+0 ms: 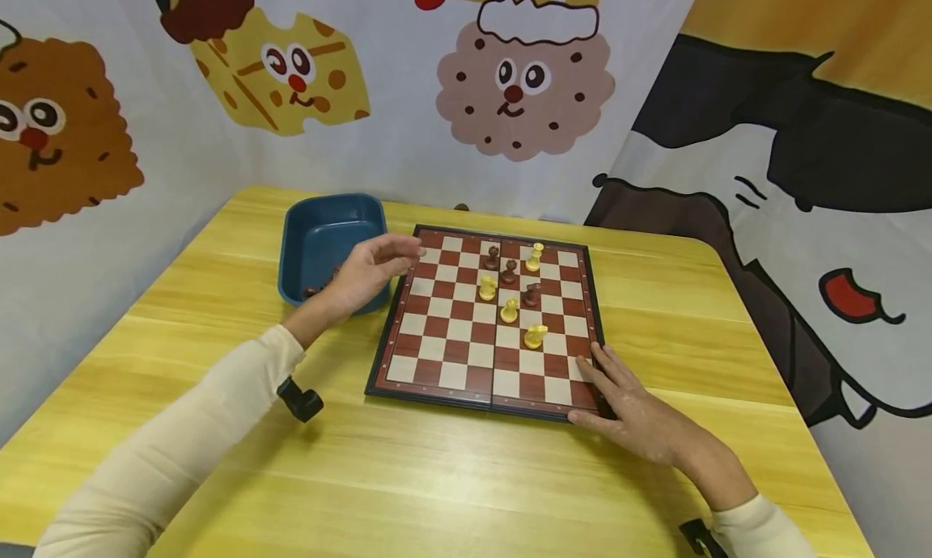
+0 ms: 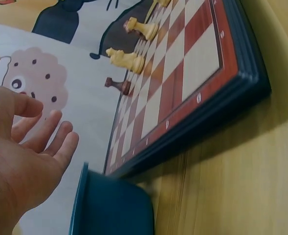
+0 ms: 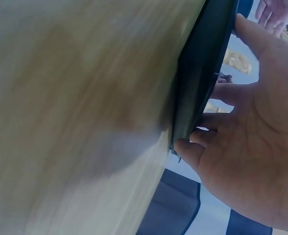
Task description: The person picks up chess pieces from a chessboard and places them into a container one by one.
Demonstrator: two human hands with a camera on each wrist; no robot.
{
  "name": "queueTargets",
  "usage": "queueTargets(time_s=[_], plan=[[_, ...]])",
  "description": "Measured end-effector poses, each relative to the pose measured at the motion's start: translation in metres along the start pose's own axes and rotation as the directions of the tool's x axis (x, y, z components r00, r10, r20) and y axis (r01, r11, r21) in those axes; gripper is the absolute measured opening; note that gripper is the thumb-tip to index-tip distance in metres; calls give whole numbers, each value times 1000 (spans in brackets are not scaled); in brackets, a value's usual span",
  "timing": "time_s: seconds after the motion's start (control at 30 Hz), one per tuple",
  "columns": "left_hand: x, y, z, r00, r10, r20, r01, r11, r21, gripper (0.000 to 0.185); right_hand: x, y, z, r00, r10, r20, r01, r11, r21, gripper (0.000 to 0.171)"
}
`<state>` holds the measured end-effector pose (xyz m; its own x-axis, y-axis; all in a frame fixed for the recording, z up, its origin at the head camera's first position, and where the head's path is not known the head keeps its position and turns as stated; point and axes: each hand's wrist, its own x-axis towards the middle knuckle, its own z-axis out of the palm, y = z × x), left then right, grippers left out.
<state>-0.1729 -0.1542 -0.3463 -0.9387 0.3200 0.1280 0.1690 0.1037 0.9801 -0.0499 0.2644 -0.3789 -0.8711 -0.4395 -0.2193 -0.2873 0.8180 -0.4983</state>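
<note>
My left hand (image 1: 367, 271) hovers empty between the blue bin and the chessboard, its fingers loosely bent. In the left wrist view the same hand (image 2: 31, 147) shows its fingers apart with nothing in them. A red and white chessboard (image 1: 455, 352) lies unfolded on the table. Yellow chess pieces, among them a knight (image 1: 535, 336), and dark brown ones such as a pawn (image 1: 491, 257) stand on its middle and far squares. My right hand (image 1: 641, 420) rests on the board's near right corner, fingers extended. The right wrist view shows that hand (image 3: 261, 127) touching the dark board edge (image 3: 202, 63).
The blue bin (image 1: 332, 206) stands left of the board, with some dark brown pieces (image 1: 320, 285) in it, partly hidden by my left hand. The yellow wooden table (image 1: 437, 477) meets cartoon-printed cloth (image 1: 408, 162) at the back and sides.
</note>
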Motion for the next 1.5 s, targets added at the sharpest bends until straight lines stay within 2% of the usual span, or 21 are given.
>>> queueTargets(time_s=[0.23, 0.43, 0.63, 0.7, 0.77, 0.9, 1.0, 1.13, 1.33, 1.5], plan=[[9, -6, 16, 999, 37, 22, -37, 999, 0, 33, 1, 1, 4, 1000, 14, 10, -14, 1000, -10, 89], [12, -14, 28, 999, -9, 44, 10, 1000, -16, 31, 4, -2, 6, 1000, 3, 23, -3, 1000, 3, 88], [20, -19, 41, 996, -19, 85, 21, 1000, -14, 33, 6, -4, 6, 1000, 6, 25, -6, 1000, -11, 88], [23, -21, 45, 994, -36, 98, 36, 999, 9, 36, 6, -4, 5, 999, 5, 32, -5, 1000, -8, 88], [27, -22, 49, 990, -82, 118, 76, 996, 53, 42, 7, -4, 3, 999, 5, 40, -5, 1000, -3, 88], [38, -24, 61, 964, -184, 191, 154, 975, 161, 62, 7, -4, 2, 999, 6, 48, -6, 1000, 1, 89], [47, -28, 71, 953, -200, 227, 144, 960, 242, 62, 4, -3, 0, 998, 13, 54, -13, 1000, 7, 89], [57, -33, 81, 965, -174, 198, 119, 958, 261, 44, 2, -3, -2, 998, 20, 54, -20, 1000, 18, 89], [61, -34, 89, 971, -196, 134, 158, 955, 251, 33, 3, -3, -2, 998, 21, 54, -22, 999, 27, 91], [59, -35, 95, 988, -135, 80, 112, 962, 248, 27, 2, -2, -3, 999, 19, 50, -21, 999, 29, 92]])
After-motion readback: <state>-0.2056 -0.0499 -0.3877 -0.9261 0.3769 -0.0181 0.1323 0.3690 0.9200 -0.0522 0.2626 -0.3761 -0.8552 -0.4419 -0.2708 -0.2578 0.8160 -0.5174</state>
